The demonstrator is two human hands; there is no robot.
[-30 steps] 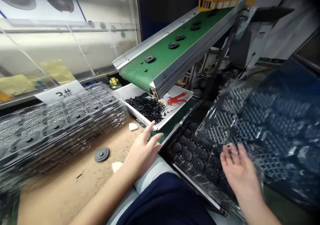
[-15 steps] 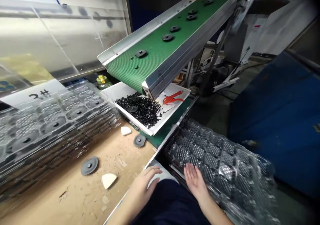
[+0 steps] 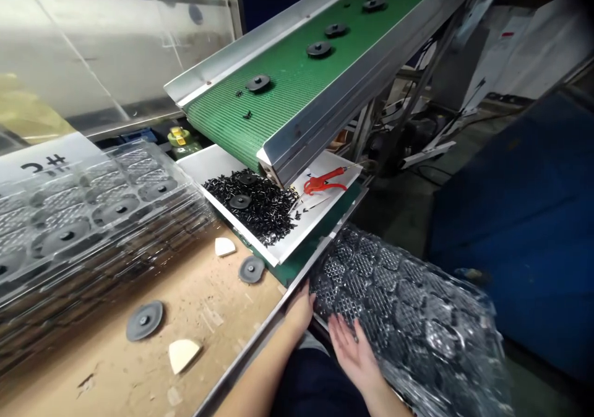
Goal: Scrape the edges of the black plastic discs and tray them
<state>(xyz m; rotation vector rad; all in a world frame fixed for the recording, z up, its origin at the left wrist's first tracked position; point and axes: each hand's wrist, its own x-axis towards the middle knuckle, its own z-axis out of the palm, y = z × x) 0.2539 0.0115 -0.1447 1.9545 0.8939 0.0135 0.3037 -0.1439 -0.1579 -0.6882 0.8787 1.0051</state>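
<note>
My left hand (image 3: 301, 309) reaches past the metal table edge to the near left corner of a stack of clear plastic trays (image 3: 408, 309). Its thumb stands apart from the fingers, which are partly hidden; nothing shows in it. Palm up and fingers spread, my right hand (image 3: 351, 350) is at the near side of the same stack, apparently empty. Whether either hand touches the plastic I cannot tell. On the tan worktop to the left lie a grey disc (image 3: 145, 320), a smaller-looking grey disc (image 3: 251, 269) and two whitish wedge pieces, one nearer (image 3: 183, 355), one farther (image 3: 225, 247).
A green conveyor belt (image 3: 288, 64) carrying several dark discs slopes down to a white tray (image 3: 278, 257). In that tray are small black scraps (image 3: 260, 210) and a red air gun (image 3: 325, 182). Stacked clear trays (image 3: 116, 237) holding discs stand left. A blue panel (image 3: 501, 219) is at right.
My left hand has moved forward and right, from above the table edge to the tray stack's corner. My right hand has shifted slightly left and nearer. The view has also shifted.
</note>
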